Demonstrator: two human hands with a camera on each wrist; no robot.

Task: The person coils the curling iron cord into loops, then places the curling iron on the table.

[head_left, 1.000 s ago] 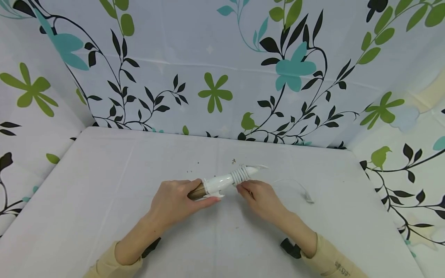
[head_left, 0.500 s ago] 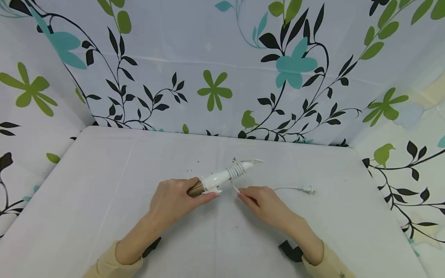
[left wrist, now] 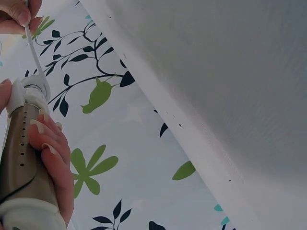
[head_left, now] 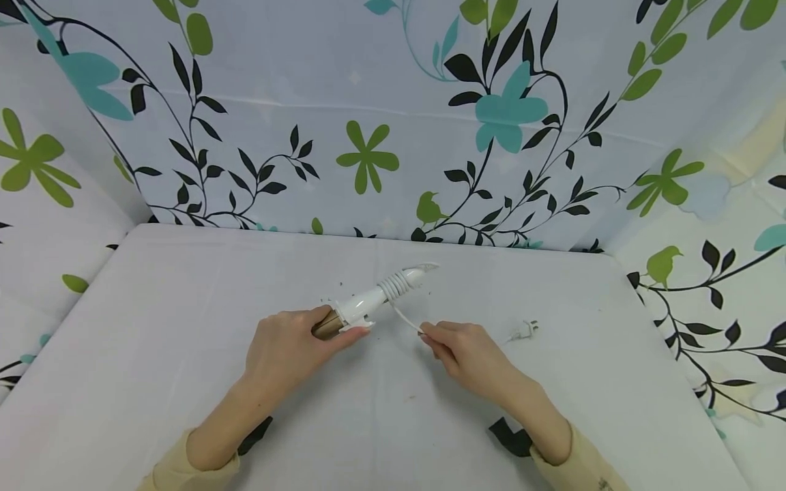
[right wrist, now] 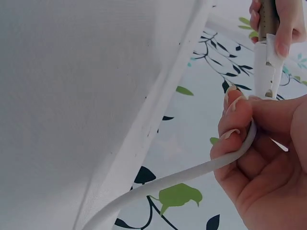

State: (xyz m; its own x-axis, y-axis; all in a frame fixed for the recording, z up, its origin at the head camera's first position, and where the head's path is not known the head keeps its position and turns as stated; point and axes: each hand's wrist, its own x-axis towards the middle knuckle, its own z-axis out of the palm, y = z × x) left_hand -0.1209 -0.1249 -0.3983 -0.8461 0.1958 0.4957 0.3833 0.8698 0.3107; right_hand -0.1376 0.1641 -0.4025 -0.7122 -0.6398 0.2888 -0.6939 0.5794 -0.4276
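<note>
A hair styling iron (head_left: 364, 305) with a white handle and a gold-brown barrel (left wrist: 19, 163) is held up over the table, tilted toward the back right. My left hand (head_left: 284, 346) grips it around the barrel, thumb near the white clip lever. Several turns of white cord (head_left: 396, 286) wrap the handle near its tail end. From there a stretch of the cord runs to my right hand (head_left: 473, 356), which pinches it between thumb and fingers. In the right wrist view the cord (right wrist: 168, 181) crosses the curled fingers and trails away. Its two-pin plug (head_left: 526, 330) lies right of that hand.
A white cloth covers the table (head_left: 202, 273). Small dark crumbs are scattered behind the iron. Leaf-patterned fabric (head_left: 276, 82) rises at the back and both sides. Black straps (head_left: 511, 438) show at the wrists.
My right hand has drawn away from the handle, so a longer stretch of cord shows between them. The iron has shifted left and away from me. The plug has moved and turned slightly.
</note>
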